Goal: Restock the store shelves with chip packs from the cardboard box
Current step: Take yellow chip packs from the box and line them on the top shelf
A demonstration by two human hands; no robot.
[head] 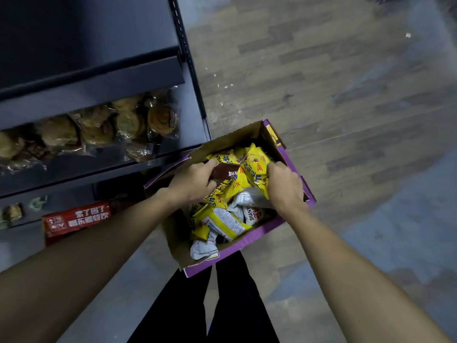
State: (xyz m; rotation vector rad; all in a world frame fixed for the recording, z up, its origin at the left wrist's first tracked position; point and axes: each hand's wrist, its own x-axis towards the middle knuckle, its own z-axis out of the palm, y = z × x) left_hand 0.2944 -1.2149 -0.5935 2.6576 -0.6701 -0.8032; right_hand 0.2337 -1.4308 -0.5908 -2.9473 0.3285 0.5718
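An open cardboard box with purple outer walls (249, 240) stands on the floor in front of my legs. It holds several yellow and white chip packs (223, 220). Both hands are inside it. My left hand (191, 180) grips a dark brown and yellow pack (226, 172) near the box's far left corner. My right hand (284, 185) grips an upright yellow pack (257, 167) by its right edge.
Dark blue store shelves (99, 92) stand to the left. One level carries clear bags of round pastries (106, 129). A red carton (76, 219) sits on a lower level. Wood-pattern floor (346, 107) stretches to the right, with small scraps on it.
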